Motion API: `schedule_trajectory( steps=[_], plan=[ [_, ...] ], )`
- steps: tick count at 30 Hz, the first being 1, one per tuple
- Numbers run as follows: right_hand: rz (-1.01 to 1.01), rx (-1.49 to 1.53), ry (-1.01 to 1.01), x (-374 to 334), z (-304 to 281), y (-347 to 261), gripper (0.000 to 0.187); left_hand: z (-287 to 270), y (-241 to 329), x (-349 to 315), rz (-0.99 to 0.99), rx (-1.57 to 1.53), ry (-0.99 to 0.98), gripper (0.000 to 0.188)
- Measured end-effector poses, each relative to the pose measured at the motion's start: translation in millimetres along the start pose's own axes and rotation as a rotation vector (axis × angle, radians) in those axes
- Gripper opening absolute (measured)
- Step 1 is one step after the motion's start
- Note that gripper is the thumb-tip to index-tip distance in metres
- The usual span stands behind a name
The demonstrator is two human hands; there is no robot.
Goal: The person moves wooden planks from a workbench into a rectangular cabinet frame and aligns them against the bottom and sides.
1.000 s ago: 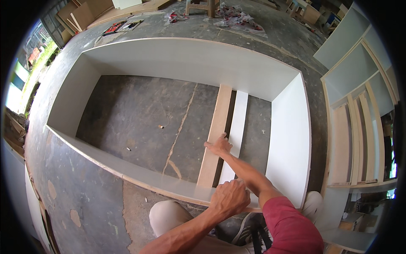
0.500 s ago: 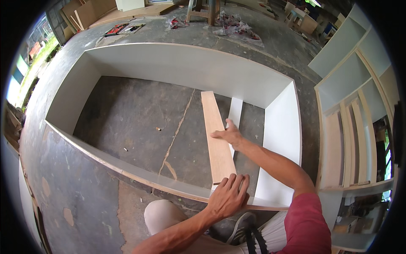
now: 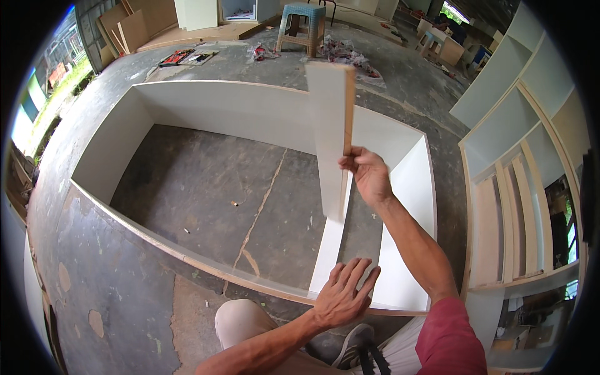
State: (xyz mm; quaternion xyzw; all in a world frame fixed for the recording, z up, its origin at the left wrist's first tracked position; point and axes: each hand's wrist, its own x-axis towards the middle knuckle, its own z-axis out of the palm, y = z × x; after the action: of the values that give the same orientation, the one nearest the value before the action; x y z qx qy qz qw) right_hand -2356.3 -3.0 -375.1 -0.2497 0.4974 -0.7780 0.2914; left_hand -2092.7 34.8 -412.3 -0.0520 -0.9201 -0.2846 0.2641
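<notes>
My right hand [image 3: 370, 176] pinches a narrow board [image 3: 330, 119] by its right edge. The board stands nearly upright above the frame, its white face turned to the left and bare wood showing along the edge. Below its lower end, a white strip [image 3: 327, 256] lies across the inside of a large rectangular cabinet frame [image 3: 231, 103]. I cannot tell whether the board touches this strip. My left hand [image 3: 344, 292] is open with fingers apart, over the strip's near end and the frame's near side. Nothing is held in it.
Cracked concrete floor [image 3: 206, 181] shows inside the frame, with small bits on it. A shelved cabinet [image 3: 494, 169] stands at the right. A plastic stool [image 3: 302, 28], crumpled plastic [image 3: 350, 53] and a red tool case [image 3: 176, 57] are beyond the frame. My knee [image 3: 240, 322] is beside the near side.
The board, which lay wood face up over the white strip, has been lifted and turned upright by my right hand. My left hand has let go of its near end, fingers now spread.
</notes>
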Motion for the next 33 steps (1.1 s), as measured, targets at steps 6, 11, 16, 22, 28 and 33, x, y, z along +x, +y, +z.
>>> schedule_trajectory(
  steps=[6,11,16,22,28,33],
  plan=[
    [-0.198,-0.952,0.362,26,-22,54,0.038,10,1,11,0.036,-0.026,-0.073,0.062],
    [-0.33,-0.917,0.473,43,-22,62,0.043,10,-1,11,0.023,-0.033,-0.101,0.055],
    [-0.213,-0.79,0.495,74,-28,109,0.041,9,-1,12,0.013,-0.017,-0.125,0.055],
    [-0.017,-0.727,0.557,73,-50,192,0.039,13,0,14,0.014,-0.001,-0.14,0.054],
    [0.108,-0.824,0.563,68,-72,252,0.04,17,-1,17,0.028,0.005,-0.132,0.057],
    [0.238,-0.842,0.507,68,-64,273,0.036,11,-2,16,-0.037,0.029,-0.143,0.062]
  ],
)
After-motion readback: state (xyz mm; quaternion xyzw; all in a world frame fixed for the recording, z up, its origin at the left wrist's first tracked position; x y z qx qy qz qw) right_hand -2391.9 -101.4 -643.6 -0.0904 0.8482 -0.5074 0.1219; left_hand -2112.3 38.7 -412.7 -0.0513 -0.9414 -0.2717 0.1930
